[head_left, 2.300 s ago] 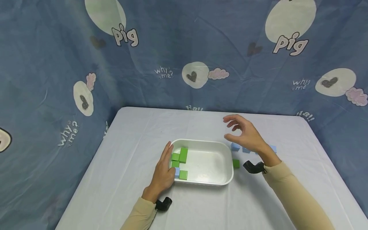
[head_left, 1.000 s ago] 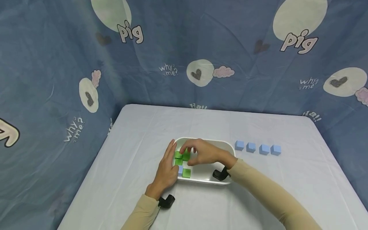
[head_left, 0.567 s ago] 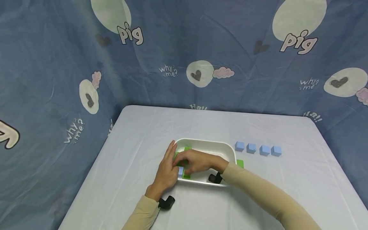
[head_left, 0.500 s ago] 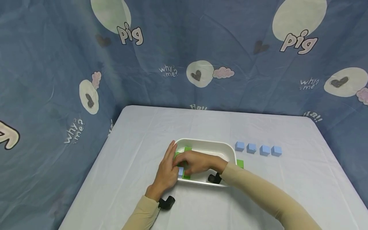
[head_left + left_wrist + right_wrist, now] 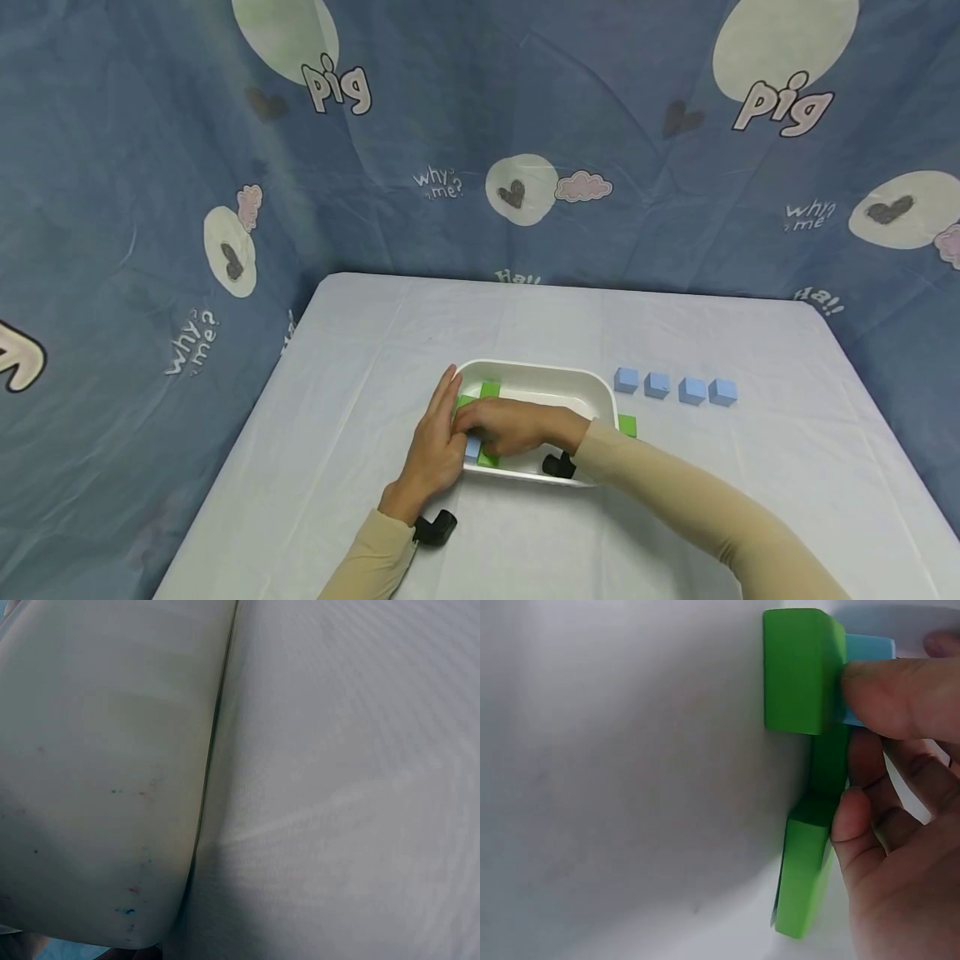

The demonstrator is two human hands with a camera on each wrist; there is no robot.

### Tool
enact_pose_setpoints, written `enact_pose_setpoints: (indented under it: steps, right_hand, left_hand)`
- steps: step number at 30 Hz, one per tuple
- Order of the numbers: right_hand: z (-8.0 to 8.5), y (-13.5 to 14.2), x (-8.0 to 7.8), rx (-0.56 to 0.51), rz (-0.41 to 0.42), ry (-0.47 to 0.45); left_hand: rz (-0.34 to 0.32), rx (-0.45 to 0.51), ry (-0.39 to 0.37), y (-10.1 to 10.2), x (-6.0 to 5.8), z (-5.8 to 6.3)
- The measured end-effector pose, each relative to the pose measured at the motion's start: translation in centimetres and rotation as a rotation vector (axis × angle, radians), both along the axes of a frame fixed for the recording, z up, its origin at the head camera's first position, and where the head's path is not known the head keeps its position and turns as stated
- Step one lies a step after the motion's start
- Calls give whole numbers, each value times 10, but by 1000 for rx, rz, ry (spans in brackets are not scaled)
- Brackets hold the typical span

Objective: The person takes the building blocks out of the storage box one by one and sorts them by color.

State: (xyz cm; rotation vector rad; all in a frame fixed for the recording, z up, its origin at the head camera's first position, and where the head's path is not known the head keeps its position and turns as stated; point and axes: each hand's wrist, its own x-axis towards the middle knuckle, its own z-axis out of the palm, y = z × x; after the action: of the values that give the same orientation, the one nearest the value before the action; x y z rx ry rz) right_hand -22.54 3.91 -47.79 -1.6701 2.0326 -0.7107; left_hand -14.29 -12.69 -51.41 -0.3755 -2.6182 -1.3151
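A white tray [image 5: 547, 379] stands mid-table with several green blocks and a blue block at its left end. My left hand [image 5: 431, 454] rests along the tray's left end, fingers straight, thumb beside the blue block [image 5: 472, 448]. My right hand [image 5: 513, 427] reaches down into the tray with curled fingers. In the right wrist view its thumb [image 5: 889, 697] and fingertips pinch a mostly hidden green block [image 5: 829, 761]. A green block [image 5: 795, 671] stands beside the thumb, and another [image 5: 802, 874] leads away below. In the left wrist view, the tray wall [image 5: 112, 750] hides most of that hand.
Several blue cubes [image 5: 657, 385] stand in a row on the white-covered table [image 5: 375, 358], right of the tray. A green block [image 5: 627, 426] lies close by the tray's right end. A blue printed cloth [image 5: 420, 233] hangs behind the table.
My right hand has come left from beside the blue cubes, over the tray, and down onto the green blocks, its fingers drawing closer together. The left hand keeps its place on the tray.
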Motion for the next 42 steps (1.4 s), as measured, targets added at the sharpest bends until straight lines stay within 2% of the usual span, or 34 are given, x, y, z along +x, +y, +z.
enact_pose_setpoints:
  steps: [4,7,18,22,30,35,42]
  right_hand:
    - [0,-1,1,1,14,64]
    - [2,-1,0,2,13,63]
    - [21,24,-10,-43,-117,-184]
    - [29,40,-15,-85,-174,-208]
    - [44,77,-22,-152,-332,-233]
    - [55,109,-26,-196,-467,-248]
    - [65,158,-31,-230,-659,-220]
  left_hand:
    - [2,0,5,0,0,1]
    - [5,-2,14,0,1,1]
    - [5,-5,-1,0,0,1]
    - [5,-1,-19,0,-1,0]
    - [24,-5,-13,4,0,3]
    - [36,-19,4,5,1,1]
    - [31,-8,-20,6,1,3]
